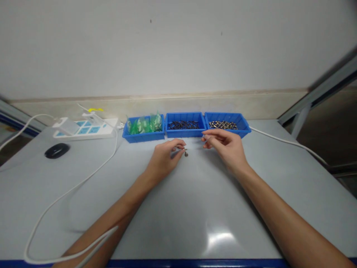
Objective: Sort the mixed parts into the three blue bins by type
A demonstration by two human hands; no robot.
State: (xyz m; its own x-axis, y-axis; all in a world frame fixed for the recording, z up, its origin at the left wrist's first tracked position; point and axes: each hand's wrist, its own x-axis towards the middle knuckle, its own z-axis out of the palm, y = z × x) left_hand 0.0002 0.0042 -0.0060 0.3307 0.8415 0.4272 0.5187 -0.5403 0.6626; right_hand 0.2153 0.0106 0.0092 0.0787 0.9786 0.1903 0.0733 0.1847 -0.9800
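White cable (60, 196) comes closest, its loop crossing in front of the left forearm, probably left slack so that it does not tug. It sweeps over the left of the counter (178, 208), near a black mouse (57, 150), up towards a power strip (111, 129) with plugged-in adapters (67, 126), set at the back seemingly to spare working room.

Next stands the left tray (143, 138), filled with green packets (141, 125). Before it and the middle tray, the left hand (164, 154) has its grip clamped on a small metal piece (186, 153), pinched at the fingertips so that the knobbed end juts out clear, presumably because so slight a part needs fine hold.

Behind, the middle tray (185, 133) carries dark screws (182, 125). Further right, the right hand (227, 147) hovers before the right tray (245, 131) of shiny metal parts (223, 125); thumb and forefinger draw near each other, though I cannot tell whether that grip contains anything. Sorting by tray likely keeps each kind within easy reach.
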